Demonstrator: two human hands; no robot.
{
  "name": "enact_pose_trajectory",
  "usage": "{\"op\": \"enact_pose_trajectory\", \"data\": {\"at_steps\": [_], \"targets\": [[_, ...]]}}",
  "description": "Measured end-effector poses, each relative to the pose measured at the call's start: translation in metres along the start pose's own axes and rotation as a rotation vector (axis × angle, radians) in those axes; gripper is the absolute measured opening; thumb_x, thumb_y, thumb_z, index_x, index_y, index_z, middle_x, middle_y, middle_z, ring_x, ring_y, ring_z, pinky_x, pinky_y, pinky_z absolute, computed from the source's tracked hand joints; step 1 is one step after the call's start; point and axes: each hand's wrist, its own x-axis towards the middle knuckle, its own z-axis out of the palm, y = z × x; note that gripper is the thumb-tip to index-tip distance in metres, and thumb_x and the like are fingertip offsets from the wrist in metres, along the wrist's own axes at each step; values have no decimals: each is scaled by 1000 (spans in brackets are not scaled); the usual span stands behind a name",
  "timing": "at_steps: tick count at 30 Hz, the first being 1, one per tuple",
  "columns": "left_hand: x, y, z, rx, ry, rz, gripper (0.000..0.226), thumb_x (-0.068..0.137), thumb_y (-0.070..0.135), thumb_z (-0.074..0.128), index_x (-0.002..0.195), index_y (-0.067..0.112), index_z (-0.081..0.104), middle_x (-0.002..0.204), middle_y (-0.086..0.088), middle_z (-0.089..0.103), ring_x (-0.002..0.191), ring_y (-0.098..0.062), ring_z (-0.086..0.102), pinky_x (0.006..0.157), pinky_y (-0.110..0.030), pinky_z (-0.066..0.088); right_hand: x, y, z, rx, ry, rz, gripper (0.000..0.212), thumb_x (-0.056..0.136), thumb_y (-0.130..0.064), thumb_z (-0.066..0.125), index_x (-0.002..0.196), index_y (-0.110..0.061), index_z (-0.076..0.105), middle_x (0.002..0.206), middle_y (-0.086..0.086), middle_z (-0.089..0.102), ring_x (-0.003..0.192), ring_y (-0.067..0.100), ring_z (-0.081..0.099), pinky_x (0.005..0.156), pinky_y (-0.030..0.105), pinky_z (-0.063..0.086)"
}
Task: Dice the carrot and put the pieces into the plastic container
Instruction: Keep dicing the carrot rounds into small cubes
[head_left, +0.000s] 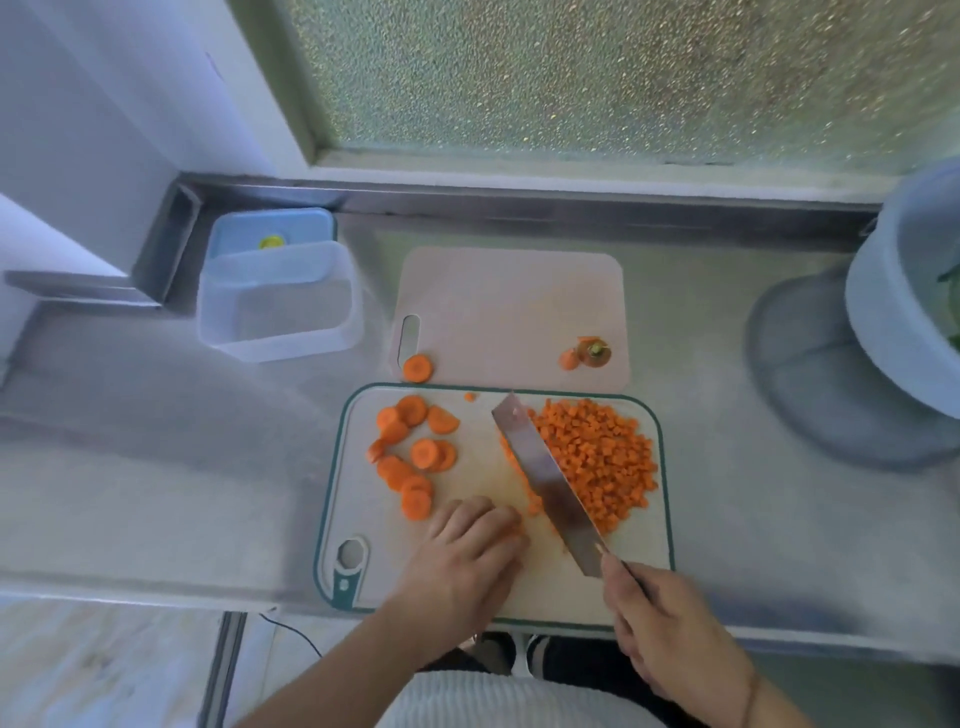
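Note:
A teal-rimmed cutting board (467, 582) lies at the counter's front. Several carrot rounds (410, 457) sit on its left half. A pile of diced carrot (597, 462) covers its right half. My right hand (670, 629) grips the knife (545, 483), whose blade slants across the board against the dice pile. My left hand (467, 561) rests on the board with curled fingers pressing carrot strips (532, 506) next to the blade. The clear plastic container (280, 306) stands empty at the back left.
A pink board (514, 301) lies behind, carrying the carrot top (592, 353) and one round (417, 368). The blue lid (270, 234) lies behind the container. A pale bowl (904, 291) with greens stands on a mesh cover at the right. A frosted window is behind.

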Motion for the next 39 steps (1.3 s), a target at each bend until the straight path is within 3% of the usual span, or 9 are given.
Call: {"op": "enact_pose_trajectory", "data": {"at_steps": [3,5,8,12,15,22,26,31,39], "targets": [[-1,-6,7,-24,13,-5,12,97,22,60,106,17,66,117,2,62,106,-25,59,90,-40,47,2,-4,3,101,-134,76,48,77,-60,44,63,-14,40,47,-1,35,35,6,31,37,16,25],[-5,-8,10,-43,30,-17,13,96,21,62,108,16,67,117,3,61,106,-24,59,90,-38,48,4,-2,4,116,-164,115,46,80,-56,44,63,-14,39,47,-1,32,36,7,28,37,17,23],[-9,-9,10,-67,48,-26,17,95,19,64,112,18,63,120,5,59,106,-24,60,91,-37,49,8,1,5,68,-134,137,48,79,-61,42,63,-15,40,46,-3,32,36,6,28,37,16,24],[-11,-9,8,-66,82,-54,12,94,16,66,104,13,71,115,2,62,105,-24,60,95,-34,47,11,6,2,-12,-39,101,55,74,-69,37,60,-17,43,42,-7,36,36,4,34,40,17,27],[-9,-5,9,-101,103,-82,12,95,14,67,103,9,73,113,0,63,104,-24,60,95,-34,48,9,12,7,-156,-32,-14,60,74,-74,34,62,-17,47,48,-6,42,47,5,40,52,25,33],[-5,0,17,-143,111,-99,11,94,11,69,102,7,75,112,0,69,106,-26,65,88,-41,53,-7,22,13,-322,10,-101,59,76,-74,23,61,-21,46,61,-21,58,64,3,55,58,17,42],[-5,0,16,-156,105,-86,12,93,8,68,102,5,76,112,-3,70,107,-26,65,92,-39,54,-18,32,13,-319,14,-92,74,72,-84,15,69,-22,55,70,-7,64,77,3,59,70,18,46],[-4,0,16,-178,96,-99,13,88,2,74,101,3,76,110,-6,71,104,-27,66,94,-37,53,-18,31,16,-365,-9,-82,64,78,-71,17,80,-24,60,79,-6,67,82,3,60,80,24,48],[-6,-1,16,-165,121,-86,7,86,1,76,93,2,75,102,-8,70,97,-27,64,91,-35,53,3,21,17,-263,-9,-127,60,85,-68,20,62,-20,46,56,2,48,57,8,48,64,32,44]]}}
